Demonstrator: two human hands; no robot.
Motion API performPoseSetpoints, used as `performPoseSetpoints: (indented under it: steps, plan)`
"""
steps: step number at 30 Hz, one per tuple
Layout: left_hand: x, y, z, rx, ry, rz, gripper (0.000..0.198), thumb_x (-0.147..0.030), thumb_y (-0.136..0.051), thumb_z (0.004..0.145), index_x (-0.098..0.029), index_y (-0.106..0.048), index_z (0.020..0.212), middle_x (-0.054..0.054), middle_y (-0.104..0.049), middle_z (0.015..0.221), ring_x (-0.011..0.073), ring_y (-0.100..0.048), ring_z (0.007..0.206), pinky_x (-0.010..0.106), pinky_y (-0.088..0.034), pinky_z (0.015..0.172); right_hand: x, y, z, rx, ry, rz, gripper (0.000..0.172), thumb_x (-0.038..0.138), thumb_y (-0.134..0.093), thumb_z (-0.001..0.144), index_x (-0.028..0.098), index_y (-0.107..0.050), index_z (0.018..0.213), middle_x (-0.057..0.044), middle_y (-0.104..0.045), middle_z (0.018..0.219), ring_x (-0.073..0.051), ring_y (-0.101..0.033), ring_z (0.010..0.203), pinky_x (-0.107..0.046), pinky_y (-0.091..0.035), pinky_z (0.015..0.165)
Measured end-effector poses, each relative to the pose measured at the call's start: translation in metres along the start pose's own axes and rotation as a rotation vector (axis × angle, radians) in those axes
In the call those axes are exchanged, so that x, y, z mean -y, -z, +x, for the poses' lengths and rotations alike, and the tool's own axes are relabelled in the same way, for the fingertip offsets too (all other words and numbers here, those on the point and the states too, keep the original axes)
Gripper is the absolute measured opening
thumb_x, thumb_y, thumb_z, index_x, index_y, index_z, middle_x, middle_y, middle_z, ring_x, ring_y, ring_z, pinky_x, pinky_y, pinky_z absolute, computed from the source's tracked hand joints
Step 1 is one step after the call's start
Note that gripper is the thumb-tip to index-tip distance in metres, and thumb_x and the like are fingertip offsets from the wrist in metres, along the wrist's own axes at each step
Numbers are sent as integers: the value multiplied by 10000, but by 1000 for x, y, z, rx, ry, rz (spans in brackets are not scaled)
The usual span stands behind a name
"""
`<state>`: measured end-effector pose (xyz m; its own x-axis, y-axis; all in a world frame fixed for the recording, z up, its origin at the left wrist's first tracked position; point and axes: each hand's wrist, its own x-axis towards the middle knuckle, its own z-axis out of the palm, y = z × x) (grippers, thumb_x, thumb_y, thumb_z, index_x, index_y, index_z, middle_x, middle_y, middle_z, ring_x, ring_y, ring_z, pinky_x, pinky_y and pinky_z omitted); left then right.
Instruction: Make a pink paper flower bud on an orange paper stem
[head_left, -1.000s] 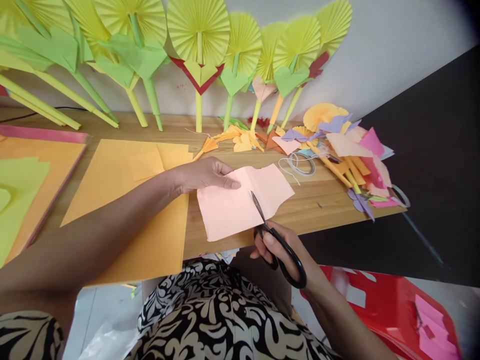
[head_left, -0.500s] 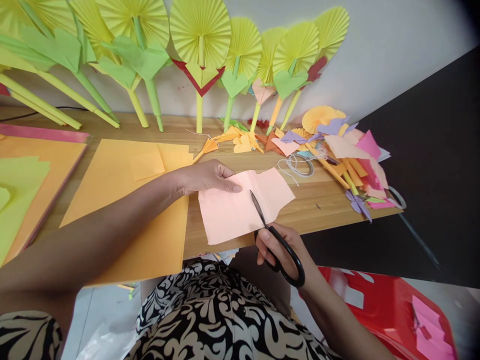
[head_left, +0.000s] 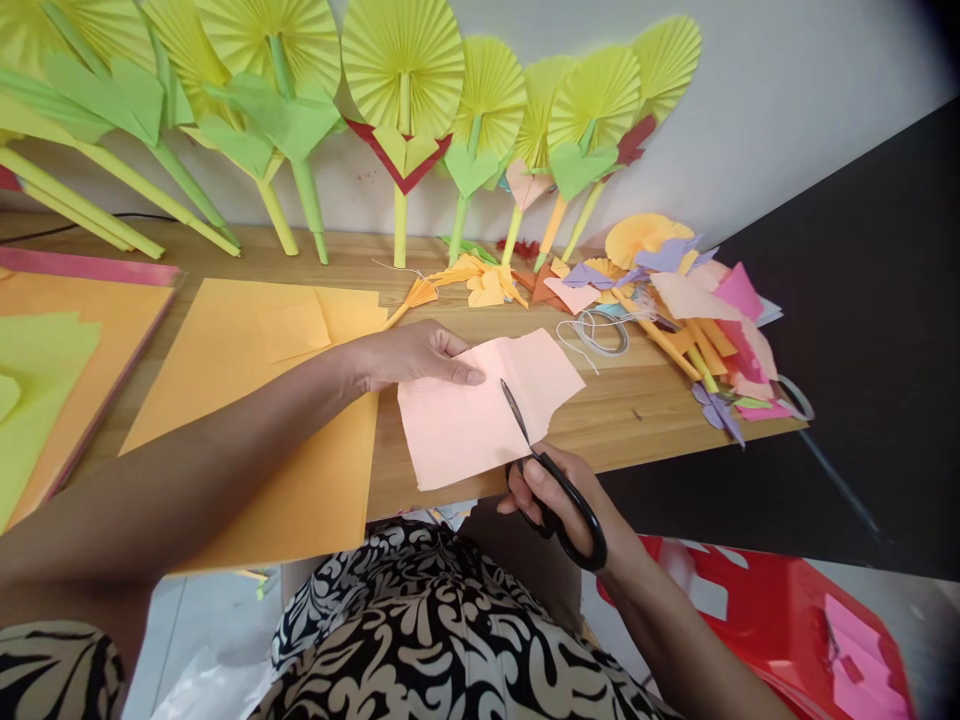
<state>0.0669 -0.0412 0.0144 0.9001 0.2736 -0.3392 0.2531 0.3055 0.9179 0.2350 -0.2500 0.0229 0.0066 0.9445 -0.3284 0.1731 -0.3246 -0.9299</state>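
from where i stand, the person's left hand (head_left: pixel 420 358) has its thumb pressed on top of a pale pink paper (head_left: pixel 472 425), the other fingers curled mostly out of sight beneath it, so the sheet is pinched at its upper left edge. the paper spreads out below and to the right of those fingers, a crease running across it and its right edge cut unevenly.

the right hand (head_left: pixel 564 508) has its fingers wrapped around the handles of black scissors (head_left: pixel 535 455), just off the paper's lower edge. one blade lies over the pink, its tip pointing up near the left thumb; the other is hidden, so i can't tell how wide the blades are spread.

left of the left fingers, under the forearm, a large orange sheet (head_left: pixel 322 470) lies on the wooden counter (head_left: pixel 615 410), with a smaller orange piece (head_left: pixel 300 330) on it. farther left is a stack of coloured sheets (head_left: pixel 67 380). just beyond the left fingers sit orange paper cutouts (head_left: pixel 487 288), and to their right a tape roll (head_left: pixel 624 338) with loose white thread by it. farther right of the fingers is a heap of paper flowers (head_left: pixel 694 300). well beyond both hands, yellow paper fans (head_left: pixel 403 65) on rolled stems lean on the wall. below and right of the right fingers, bright pink paper (head_left: pixel 862 655) rests on a red plastic surface (head_left: pixel 780 600).
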Motion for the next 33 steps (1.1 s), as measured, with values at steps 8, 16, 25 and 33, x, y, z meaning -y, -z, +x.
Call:
performPoseSetpoints:
  steps: [8,16,25,33]
  plan:
    - [0,2,-1,-1,-4,-7,317,-439,-837,725,-197,-799,925,80,-798,938,175,-747,703,292,-615,703,-6,4,0,60,-33,121,467,631,-588,882,173,-529,817,35,-488,632,-117,-586,600,-234,-449,589]
    - [-1,1,-1,10,0,4,328,-442,-834,726,-169,-790,902,102,-796,934,183,-748,737,277,-610,696,-10,6,-3,86,-34,266,497,652,-632,831,168,-581,930,5,-524,770,-48,-343,482,-190,-272,381]
    - [-2,-1,-3,-3,-26,-27,337,-469,-817,745,-172,-790,902,88,-797,913,169,-743,727,276,-606,716,-14,10,-5,136,19,337,496,602,-667,829,170,-592,1062,-108,-635,973,-110,-476,641,-161,-373,374]
    - [-4,-6,-3,-4,-50,-56,334,-470,-806,760,-164,-779,889,82,-796,917,165,-740,722,275,-600,713,-17,4,-4,36,9,355,524,626,-688,795,206,-531,1066,-91,-659,922,-116,-480,623,-157,-334,358]
